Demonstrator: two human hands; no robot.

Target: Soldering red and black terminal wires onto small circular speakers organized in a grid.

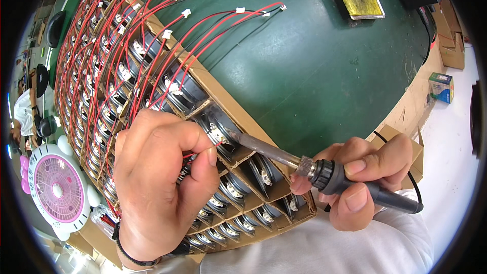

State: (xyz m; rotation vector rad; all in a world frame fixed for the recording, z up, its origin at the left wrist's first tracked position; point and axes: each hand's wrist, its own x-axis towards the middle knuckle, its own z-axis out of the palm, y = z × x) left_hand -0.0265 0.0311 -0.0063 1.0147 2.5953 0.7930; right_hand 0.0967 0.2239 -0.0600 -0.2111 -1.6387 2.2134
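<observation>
- The speaker (215, 128) you are working on sits in a compartment of the cardboard box (208, 82), next to the wall that faces the bare green part of the table (304, 71).
- Your left hand (160, 172) is closed, thumb and forefinger pinching the end of a red wire (218, 145) right at that speaker's metal tab.
- Your right hand (365, 172) grips the dark handle of a soldering iron (329, 177), fingers wrapped around it from both sides.
- The iron slants across the box wall, its tip at the speaker's tab; whether it touches the tab or sits just beside it, you cannot tell from here.
- Around your hands, more speakers fill the other compartments, with cardboard strips between them.
- Beyond your left hand, long red and black wires arch up from the speakers, and white plugs (167, 34) at their ends hang over the table.
- A black band (122, 249) circles your left wrist.
- At the table's far side lies a yellow sponge (350, 1) with a dark hole in it.
- To your left is a pink and white fan (57, 190).
- Off to your right, well apart from your hands, is a small blue and green carton (441, 89).
</observation>
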